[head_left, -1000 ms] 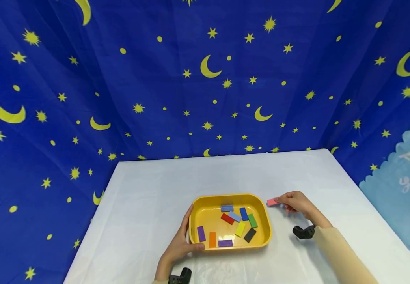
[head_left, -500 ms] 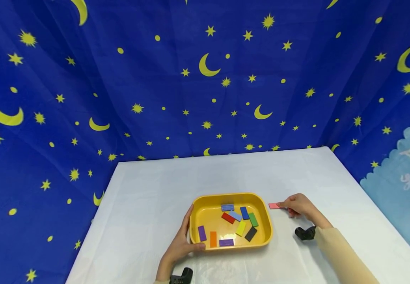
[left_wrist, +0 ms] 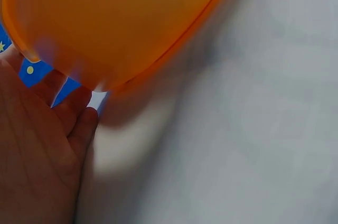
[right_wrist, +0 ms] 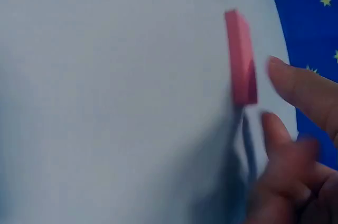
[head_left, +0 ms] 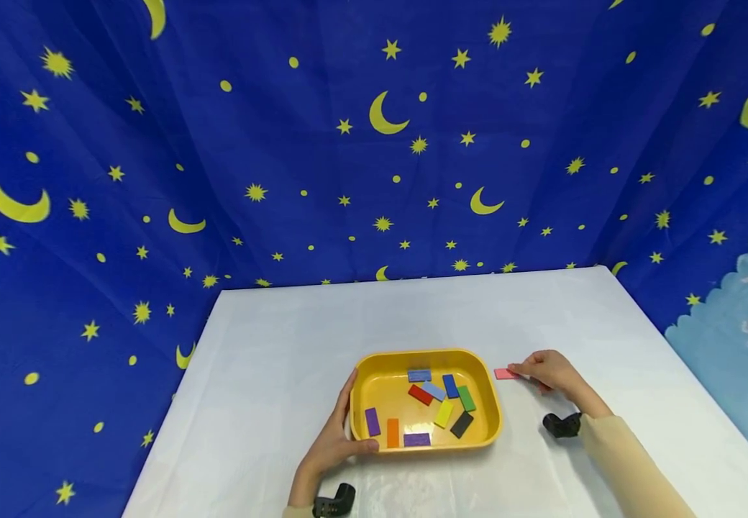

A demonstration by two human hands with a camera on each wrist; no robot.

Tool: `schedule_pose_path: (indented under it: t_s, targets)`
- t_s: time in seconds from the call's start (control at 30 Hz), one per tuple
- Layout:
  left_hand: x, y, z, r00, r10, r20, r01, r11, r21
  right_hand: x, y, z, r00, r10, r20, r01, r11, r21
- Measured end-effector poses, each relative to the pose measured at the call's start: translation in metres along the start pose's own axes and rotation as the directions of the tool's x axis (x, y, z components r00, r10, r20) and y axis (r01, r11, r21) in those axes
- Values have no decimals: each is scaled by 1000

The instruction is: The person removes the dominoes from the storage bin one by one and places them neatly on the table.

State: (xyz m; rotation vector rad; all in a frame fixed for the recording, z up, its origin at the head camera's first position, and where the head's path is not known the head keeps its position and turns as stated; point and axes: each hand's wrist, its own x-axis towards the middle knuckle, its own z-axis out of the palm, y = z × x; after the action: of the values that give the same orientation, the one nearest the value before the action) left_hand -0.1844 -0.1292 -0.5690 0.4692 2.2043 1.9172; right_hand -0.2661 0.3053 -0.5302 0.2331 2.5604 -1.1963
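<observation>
A yellow plastic tray stands on the white table, with several coloured domino-like blocks lying in it. My left hand holds the tray's near left corner, thumb at the front rim and fingers along the left side. In the left wrist view, the fingers touch the tray's outer wall. A pink block lies on the table just right of the tray. My right hand is beside this block; in the right wrist view, a small gap separates the fingertips from it. Some right fingers are blurred.
In the tray are a red block, a yellow block, a black block, an orange block and others. A blue curtain with moons and stars hangs behind the white table and along its sides.
My right hand has lowered the pink block onto the table and its fingers have come off it. The left hand stays on the tray. The head view has shifted slightly.
</observation>
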Motion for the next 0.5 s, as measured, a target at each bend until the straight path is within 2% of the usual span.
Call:
schedule_pose_path:
  t_s: [0.1, 0.23, 0.37, 0.43, 0.5]
  targets:
    - [0, 2, 0, 1000, 5, 3, -5, 1000, -4, -2, -15, 1, 998, -53, -38, 52, 998, -41]
    - [0, 8, 2, 1000, -6, 2, 6, 1000, 0, -7, -51, 6, 980, -189, -65, 184, 980, -80]
    - [0, 11, 3, 1000, -10, 9, 10, 1000, -10, -17, -92, 18, 939, -342, -43, 331, 929, -166]
    - [0, 9, 4, 1000, -13, 6, 13, 1000, -6, -22, -110, 27, 915, -403, -2, 392, 893, -221]
    - [1, 6, 4, 1000, -16, 3, 16, 1000, 0, -26, -125, 37, 896, -437, 74, 440, 857, -269]
